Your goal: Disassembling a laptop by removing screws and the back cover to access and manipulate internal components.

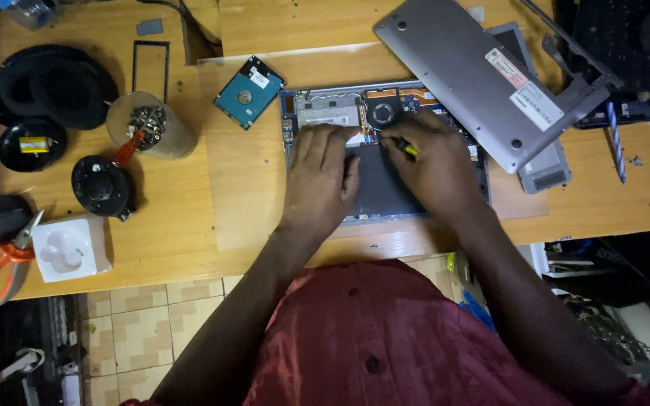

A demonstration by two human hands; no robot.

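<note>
An opened laptop base (317,101) lies on the wooden table with its circuit board, fan (382,113) and dark battery (374,188) exposed. My left hand (321,177) rests flat on it, fingers spread over the silver plate and battery. My right hand (430,162) grips a small yellow-handled screwdriver (409,149), its tip down near the fan area. The removed grey bottom cover (483,79) leans across the laptop's upper right corner.
A blue-green hard drive (248,92) lies left of the laptop. Further left stand a clear cup of screws (148,124), black round parts (101,186), a white square box (69,248) and orange pliers (1,263). Another dismantled laptop (626,45) sits at the upper right.
</note>
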